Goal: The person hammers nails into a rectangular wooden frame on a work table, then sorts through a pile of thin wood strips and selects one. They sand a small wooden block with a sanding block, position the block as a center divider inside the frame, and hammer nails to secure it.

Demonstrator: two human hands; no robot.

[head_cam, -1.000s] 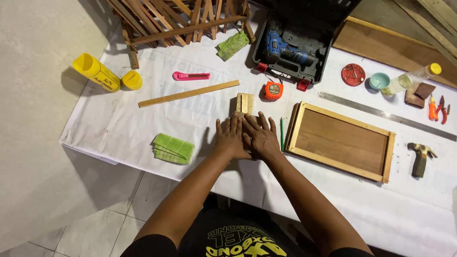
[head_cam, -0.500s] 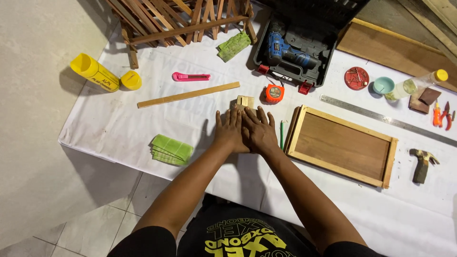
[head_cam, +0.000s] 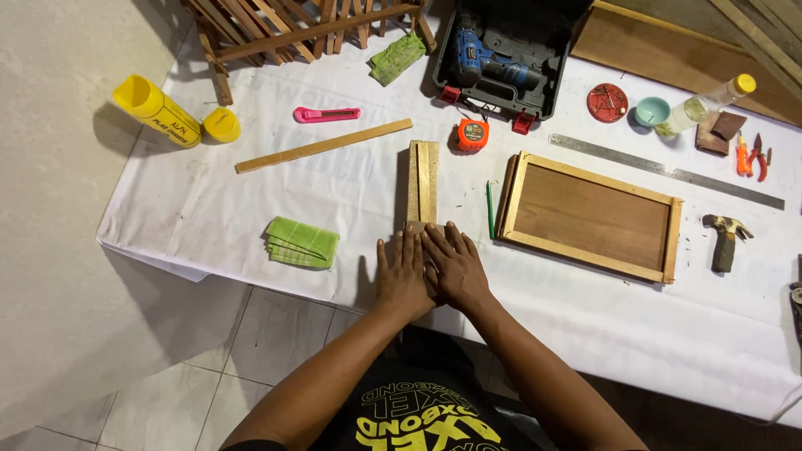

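Two pale wooden strips (head_cam: 423, 177) lie side by side on the white-covered table (head_cam: 209, 209), pointing away from me. My left hand (head_cam: 403, 276) and my right hand (head_cam: 456, 269) lie flat and touching each other over the strips' near end. Their fingers are stretched out and press down on a small grey-brown sheet (head_cam: 415, 227), like sandpaper, which peeks out under the fingertips. The rest of the sheet and the near ends of the strips are hidden under my palms.
Right of the strips are a green pencil (head_cam: 489, 209) and a wooden framed panel (head_cam: 589, 215). Beyond are an orange tape measure (head_cam: 471, 134), a drill case (head_cam: 501, 58), a long slat (head_cam: 324, 145) and a pink cutter (head_cam: 326, 114). Folded green cloth (head_cam: 301, 242) lies left; a steel ruler (head_cam: 666, 169) and hammer (head_cam: 725, 238) lie right.
Both hands have slid back toward me along the strips, still pressed flat together. Much more of the strips' length now shows beyond the fingertips.
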